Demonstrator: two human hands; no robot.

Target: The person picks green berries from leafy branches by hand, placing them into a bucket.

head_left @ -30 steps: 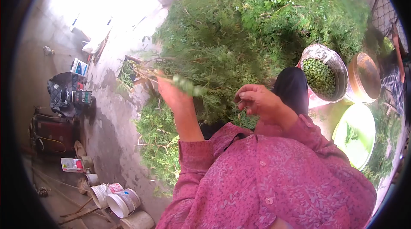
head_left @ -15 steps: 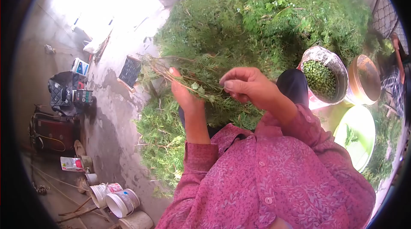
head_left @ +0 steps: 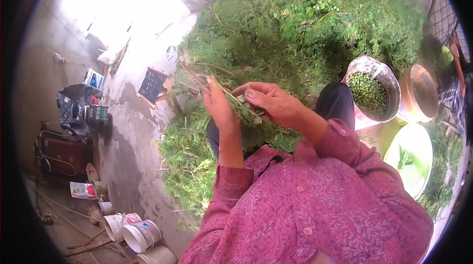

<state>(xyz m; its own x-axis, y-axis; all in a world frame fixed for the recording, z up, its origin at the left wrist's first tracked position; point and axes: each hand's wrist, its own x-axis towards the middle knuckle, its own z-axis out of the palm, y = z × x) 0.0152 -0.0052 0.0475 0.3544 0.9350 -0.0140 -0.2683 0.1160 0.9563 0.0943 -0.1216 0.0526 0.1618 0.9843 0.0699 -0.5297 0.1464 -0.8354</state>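
My left hand (head_left: 219, 106) is closed around a leafy green branch (head_left: 236, 105), whose bare woody stems stick out past the thumb to the upper left. Close beside it, my right hand (head_left: 276, 104) has its thumb and index finger pressed together at the sprig's side; what lies between those fingertips is too small to make out. Behind both hands spreads a large heap of green branches (head_left: 305, 22) with small pale berries. A bucket (head_left: 394, 84) of small green berries (head_left: 367, 94) stands to the right of my knee.
An orange-rimmed bucket (head_left: 422, 91) and a light green basin (head_left: 423, 160) holding a sprig stand at the right. A small slatted stool (head_left: 153, 85) is left of the heap. Further left are a dark bag (head_left: 69, 106) and white buckets (head_left: 140, 234) on the floor.
My right hand has moved left and closer to my left hand, its fingers now at the branch. My left hand has shifted slightly right with the branch.
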